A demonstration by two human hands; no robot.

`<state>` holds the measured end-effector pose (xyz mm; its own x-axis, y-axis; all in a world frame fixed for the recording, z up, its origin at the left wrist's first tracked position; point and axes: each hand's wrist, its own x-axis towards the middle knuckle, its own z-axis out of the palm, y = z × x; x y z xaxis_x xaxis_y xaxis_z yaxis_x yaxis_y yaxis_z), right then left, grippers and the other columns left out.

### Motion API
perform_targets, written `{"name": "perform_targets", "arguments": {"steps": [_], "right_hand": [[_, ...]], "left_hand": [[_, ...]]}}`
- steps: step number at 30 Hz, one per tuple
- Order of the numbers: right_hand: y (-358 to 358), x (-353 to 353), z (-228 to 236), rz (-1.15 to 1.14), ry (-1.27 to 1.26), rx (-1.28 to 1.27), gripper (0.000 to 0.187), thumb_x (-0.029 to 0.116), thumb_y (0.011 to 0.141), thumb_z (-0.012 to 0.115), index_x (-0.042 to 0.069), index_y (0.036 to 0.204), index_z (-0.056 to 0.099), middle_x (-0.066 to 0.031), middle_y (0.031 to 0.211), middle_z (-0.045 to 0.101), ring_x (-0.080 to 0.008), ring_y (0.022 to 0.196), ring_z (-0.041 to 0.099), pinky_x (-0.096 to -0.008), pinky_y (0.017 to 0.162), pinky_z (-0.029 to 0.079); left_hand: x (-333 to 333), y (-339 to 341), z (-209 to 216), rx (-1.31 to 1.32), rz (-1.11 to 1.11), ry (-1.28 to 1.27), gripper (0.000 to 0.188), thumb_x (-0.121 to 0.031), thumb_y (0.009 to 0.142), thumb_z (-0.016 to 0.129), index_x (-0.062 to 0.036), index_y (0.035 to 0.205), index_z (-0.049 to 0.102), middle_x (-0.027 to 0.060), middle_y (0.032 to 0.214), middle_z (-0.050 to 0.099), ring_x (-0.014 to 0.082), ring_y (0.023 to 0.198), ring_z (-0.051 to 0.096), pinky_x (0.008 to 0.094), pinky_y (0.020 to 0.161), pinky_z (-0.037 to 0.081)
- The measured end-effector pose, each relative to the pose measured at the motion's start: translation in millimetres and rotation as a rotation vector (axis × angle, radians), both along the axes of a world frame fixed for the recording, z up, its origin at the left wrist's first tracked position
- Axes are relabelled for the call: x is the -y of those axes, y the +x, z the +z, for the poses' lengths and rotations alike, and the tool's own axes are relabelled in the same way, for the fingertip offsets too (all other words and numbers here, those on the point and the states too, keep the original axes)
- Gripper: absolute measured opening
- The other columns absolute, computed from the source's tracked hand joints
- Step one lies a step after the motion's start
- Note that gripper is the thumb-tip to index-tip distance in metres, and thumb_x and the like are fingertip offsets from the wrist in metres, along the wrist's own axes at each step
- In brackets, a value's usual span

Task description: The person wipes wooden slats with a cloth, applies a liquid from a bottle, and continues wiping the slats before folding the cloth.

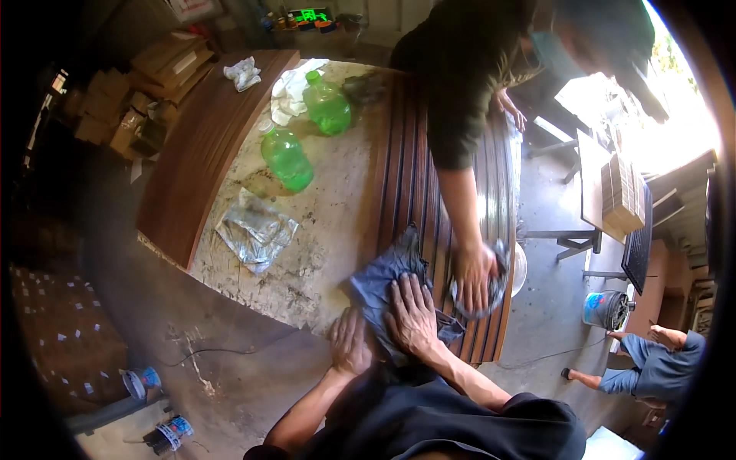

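Observation:
My right hand (414,318) lies flat with its fingers stretched out on a dark blue-grey cloth (376,280). The cloth is spread over the near end of a grooved brown wooden panel (395,192) and the worn table (330,230) beside it. At the table's near edge, left of the cloth, my left hand (351,341) is open, fingers extended; whether it touches the cloth I cannot tell. Just right of my hands, a co-worker's hand (474,276) presses a crumpled grey cloth (494,287) onto the same panel.
Two green bottles (287,159), a crumpled silvery plastic sheet (257,230) and white cloth (289,92) lie on the table. A smooth brown board (215,142) runs along its left side. The co-worker leans over from the far right. A bucket (606,309) stands on the right floor.

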<state>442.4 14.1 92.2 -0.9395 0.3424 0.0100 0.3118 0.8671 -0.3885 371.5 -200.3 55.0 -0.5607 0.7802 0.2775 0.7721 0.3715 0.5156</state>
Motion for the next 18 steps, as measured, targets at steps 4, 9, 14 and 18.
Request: {"name": "perform_targets", "arguments": {"steps": [4,9,14,18], "right_hand": [[-34.9,-1.0,-4.3,-0.08,0.034,0.058,0.079,0.035,0.1,0.061,0.0,0.166,0.035,-0.0292,0.17,0.034,-0.0495,0.155,0.035,-0.0571,0.128,0.026],[-177.4,-73.6,-37.6,-0.318,0.287,-0.254,0.071,0.037,0.103,0.058,-0.004,0.16,0.044,-0.0299,0.167,0.04,-0.0453,0.153,0.039,-0.0566,0.127,0.03],[-183.9,-84.3,-31.6,-0.253,0.266,-0.226,0.072,0.036,0.102,0.058,-0.007,0.158,0.043,-0.0319,0.164,0.042,-0.0475,0.152,0.039,-0.0575,0.126,0.03],[-62.1,30.7,-23.0,-0.167,0.184,-0.14,0.076,0.037,0.101,0.06,-0.006,0.161,0.039,-0.0322,0.168,0.034,-0.048,0.157,0.032,-0.0586,0.128,0.025]], "left_hand": [[15.8,3.9,5.0,0.026,-0.006,-0.02,0.061,-0.02,0.099,0.043,0.0085,0.152,0.051,0.0325,0.16,0.048,0.0498,0.148,0.047,0.0597,0.123,0.032],[28.4,-3.7,7.7,0.052,-0.028,-0.006,0.065,-0.013,0.094,0.047,0.0087,0.155,0.047,0.0328,0.162,0.045,0.0494,0.151,0.044,0.0611,0.124,0.03],[16.3,-11.9,2.2,0.089,-0.029,0.027,0.066,-0.015,0.095,0.048,0.0088,0.156,0.045,0.0325,0.162,0.045,0.0495,0.151,0.043,0.0607,0.125,0.029],[33.3,-8.3,-15.1,0.093,0.006,0.104,0.065,-0.017,0.096,0.05,0.0095,0.155,0.045,0.0338,0.159,0.048,0.0513,0.148,0.046,0.0601,0.124,0.032]]}}
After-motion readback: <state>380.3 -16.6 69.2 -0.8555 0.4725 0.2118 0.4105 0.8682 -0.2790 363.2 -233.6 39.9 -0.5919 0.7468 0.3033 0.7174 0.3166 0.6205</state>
